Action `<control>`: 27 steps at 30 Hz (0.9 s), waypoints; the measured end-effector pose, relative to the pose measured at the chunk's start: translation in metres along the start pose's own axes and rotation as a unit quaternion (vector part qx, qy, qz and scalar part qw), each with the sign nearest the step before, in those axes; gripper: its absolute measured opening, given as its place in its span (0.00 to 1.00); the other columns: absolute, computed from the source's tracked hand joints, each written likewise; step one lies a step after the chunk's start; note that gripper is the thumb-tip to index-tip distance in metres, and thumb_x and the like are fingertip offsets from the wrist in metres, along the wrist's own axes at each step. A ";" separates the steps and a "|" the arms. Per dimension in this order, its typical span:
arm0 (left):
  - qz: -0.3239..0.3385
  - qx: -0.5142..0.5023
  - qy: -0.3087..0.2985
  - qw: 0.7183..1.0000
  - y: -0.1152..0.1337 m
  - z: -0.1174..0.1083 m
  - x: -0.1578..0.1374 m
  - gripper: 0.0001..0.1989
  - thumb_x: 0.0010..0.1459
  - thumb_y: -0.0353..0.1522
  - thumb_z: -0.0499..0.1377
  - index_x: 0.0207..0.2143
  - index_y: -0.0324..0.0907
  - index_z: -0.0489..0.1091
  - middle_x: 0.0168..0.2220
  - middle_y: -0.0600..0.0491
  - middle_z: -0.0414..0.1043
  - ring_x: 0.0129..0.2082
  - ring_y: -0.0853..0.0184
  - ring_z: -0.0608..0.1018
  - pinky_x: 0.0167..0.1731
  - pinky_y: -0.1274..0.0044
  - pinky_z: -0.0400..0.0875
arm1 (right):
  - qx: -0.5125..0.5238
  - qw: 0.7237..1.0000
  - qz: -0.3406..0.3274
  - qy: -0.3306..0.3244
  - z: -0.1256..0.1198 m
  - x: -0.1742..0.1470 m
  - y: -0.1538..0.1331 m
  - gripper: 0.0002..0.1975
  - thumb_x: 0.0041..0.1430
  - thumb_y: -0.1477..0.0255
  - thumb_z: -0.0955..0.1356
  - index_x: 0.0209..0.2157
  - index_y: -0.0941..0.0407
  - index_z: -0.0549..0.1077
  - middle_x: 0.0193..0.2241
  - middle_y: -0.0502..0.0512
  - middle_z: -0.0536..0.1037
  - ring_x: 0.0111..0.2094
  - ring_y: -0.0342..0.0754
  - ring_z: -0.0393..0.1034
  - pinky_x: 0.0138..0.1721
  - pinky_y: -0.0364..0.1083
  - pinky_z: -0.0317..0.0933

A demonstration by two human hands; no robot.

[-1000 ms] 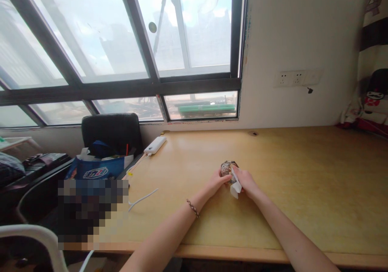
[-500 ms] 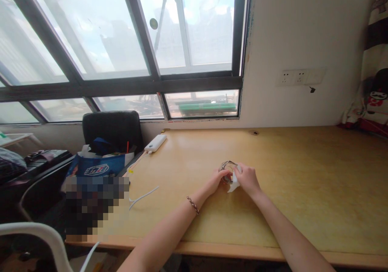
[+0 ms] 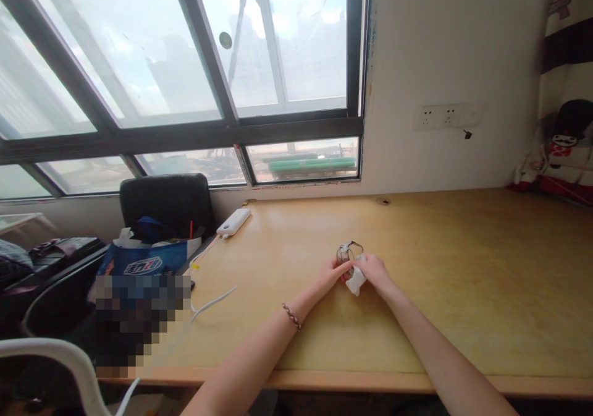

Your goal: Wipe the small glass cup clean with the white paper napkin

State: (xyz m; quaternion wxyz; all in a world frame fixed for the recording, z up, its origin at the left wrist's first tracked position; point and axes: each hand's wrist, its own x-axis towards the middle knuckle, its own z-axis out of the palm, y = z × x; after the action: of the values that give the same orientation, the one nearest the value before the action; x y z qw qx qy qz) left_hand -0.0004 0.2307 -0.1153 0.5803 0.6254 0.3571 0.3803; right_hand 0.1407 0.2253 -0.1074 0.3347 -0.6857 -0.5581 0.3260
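My left hand (image 3: 332, 276) is closed on the left side of a small round glassy object (image 3: 342, 254). It looks brownish and see-through, with a thin dark curved rim; its exact kind I cannot make out. A crumpled white tissue (image 3: 356, 281) hangs below the object's right side. The fingers of my right hand (image 3: 376, 271) pinch the tissue against the object, partly hiding both. Both hands meet just above the middle of the wooden table (image 3: 463, 292). A braided bracelet (image 3: 291, 317) circles my left wrist.
A white power bank (image 3: 234, 222) with cables lies at the table's far left. A white cord (image 3: 213, 303) rests nearer. Left of the table stand a black chair (image 3: 164, 196) and a blue bag (image 3: 139, 258). Wall sockets (image 3: 438, 117) are above the back edge.
The glassy object has turned, and its brownish side shows more. The tissue now hangs lower and looks more bunched. My view has shifted slightly to the right.
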 end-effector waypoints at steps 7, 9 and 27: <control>-0.032 -0.035 0.035 0.998 0.000 -0.002 0.001 0.21 0.44 0.45 0.57 0.29 0.34 0.70 0.22 0.51 0.68 0.20 0.71 0.68 0.22 0.79 0.62 | 0.031 0.999 -0.009 -0.039 0.003 -0.004 -0.003 0.11 0.49 0.69 0.63 0.22 0.61 0.71 0.19 0.55 0.73 0.21 0.43 0.65 0.20 0.38 0.52; -0.040 -0.056 0.046 0.997 -0.001 -0.003 0.001 0.22 0.44 0.45 0.56 0.30 0.33 0.70 0.24 0.49 0.69 0.20 0.72 0.69 0.22 0.79 0.62 | -0.046 0.998 -0.042 0.004 -0.001 -0.005 -0.005 0.13 0.51 0.67 0.61 0.20 0.60 0.70 0.19 0.56 0.72 0.21 0.43 0.64 0.20 0.39 0.51; -0.029 0.004 -0.006 1.000 0.003 -0.003 -0.001 0.22 0.43 0.46 0.57 0.29 0.34 0.67 0.20 0.53 0.65 0.17 0.74 0.65 0.18 0.81 0.59 | -0.101 0.989 -0.099 0.053 -0.003 0.001 -0.001 0.18 0.56 0.68 0.57 0.21 0.61 0.72 0.19 0.55 0.72 0.22 0.43 0.63 0.24 0.40 0.51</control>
State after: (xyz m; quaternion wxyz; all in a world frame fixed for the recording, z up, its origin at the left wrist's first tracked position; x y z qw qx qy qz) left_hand -0.0034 0.2305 -0.1126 0.5904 0.6196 0.3730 0.3584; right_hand 0.1424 0.2262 -0.1051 0.3233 -0.6739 -0.6345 0.1966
